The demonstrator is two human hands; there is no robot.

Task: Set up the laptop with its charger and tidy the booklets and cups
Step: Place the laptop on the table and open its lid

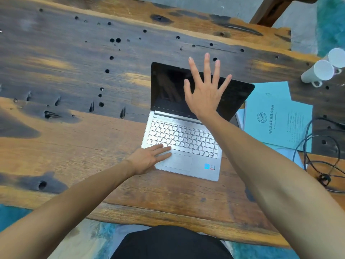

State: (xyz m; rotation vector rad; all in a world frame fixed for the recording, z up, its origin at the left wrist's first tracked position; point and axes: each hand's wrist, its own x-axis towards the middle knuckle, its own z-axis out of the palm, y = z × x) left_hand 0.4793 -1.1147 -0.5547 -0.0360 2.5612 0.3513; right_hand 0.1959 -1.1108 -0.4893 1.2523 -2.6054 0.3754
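Note:
A silver laptop [186, 139] lies open on the wooden table [74, 71], its screen black. My left hand [149, 159] rests flat on the laptop's front left corner, fingers on the palm rest beside the trackpad. My right hand [205, 92] hovers in front of the screen with fingers spread, holding nothing. Light blue booklets [276, 116] lie to the right of the laptop, partly under its lid. Two white cups [324, 70] lie on their sides at the far right. A black charger cable [324, 165] is coiled at the right edge.
The table has dark patches and many small holes. A teal rug [330, 23] covers the floor beyond the table and below its near edge. A wooden chair leg [270, 12] stands at the top right. My lap, in dark clothing, is at the bottom.

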